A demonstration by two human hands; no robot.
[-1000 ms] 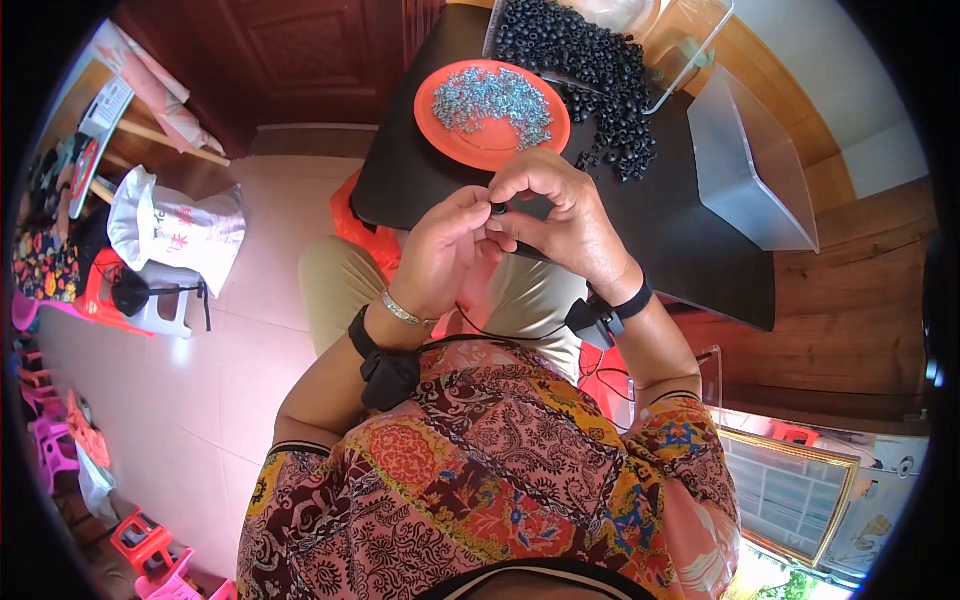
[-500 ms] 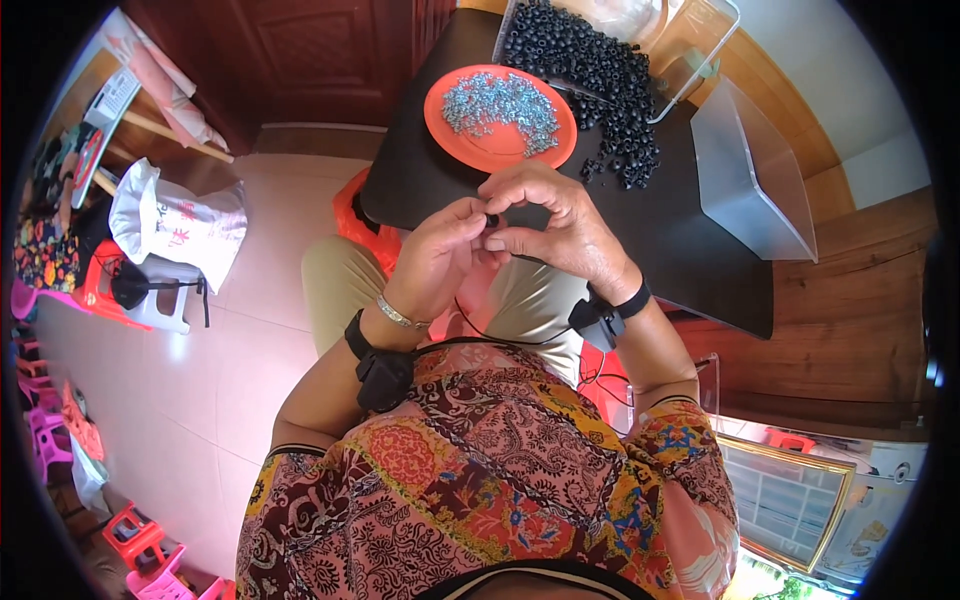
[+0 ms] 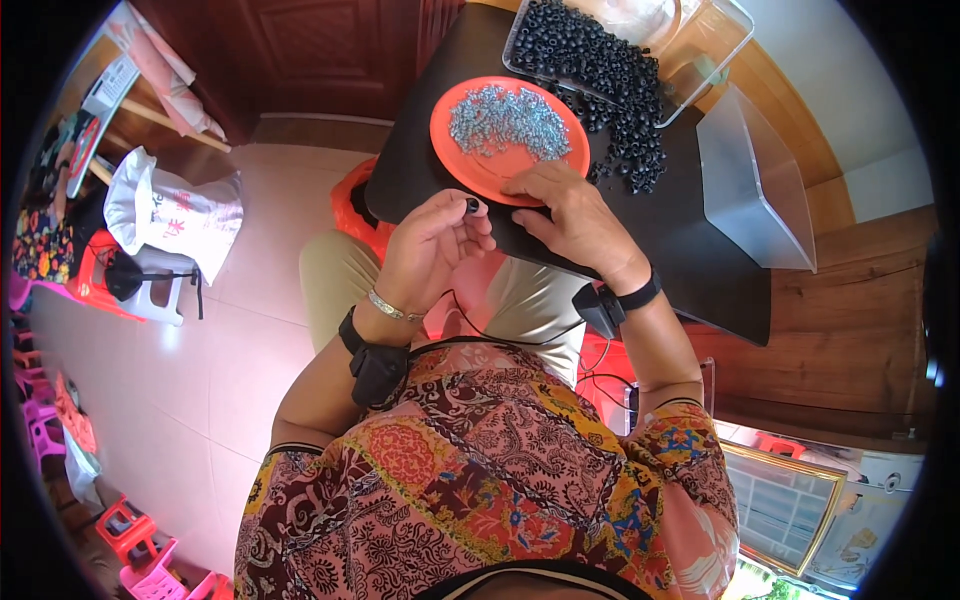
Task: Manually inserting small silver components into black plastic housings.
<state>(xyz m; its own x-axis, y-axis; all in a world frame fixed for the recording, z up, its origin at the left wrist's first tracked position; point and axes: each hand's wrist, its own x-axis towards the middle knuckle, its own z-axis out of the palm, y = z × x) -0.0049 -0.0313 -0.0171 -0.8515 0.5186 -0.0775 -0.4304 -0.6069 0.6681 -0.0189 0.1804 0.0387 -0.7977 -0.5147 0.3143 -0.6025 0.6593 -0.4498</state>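
Observation:
My left hand is closed in a pinch, palm up, with a small round black plastic piece between thumb and forefinger. To its right, my right hand hangs palm down at the near rim of an orange plate, thumb and fingers apart and nothing seen between them. Small silver metal parts, perhaps screws, lie heaped on the plate. Many black pieces of a similar kind spill over the table from a clear tray beyond the plate.
The dark table ends just above my lap. On its right stands a translucent plastic bin. An orange bag hangs at the table's left corner. A white sack and plastic stools stand to the left.
My hands have come apart. The right one has moved up and right to the plate's rim, while the left keeps the black piece.

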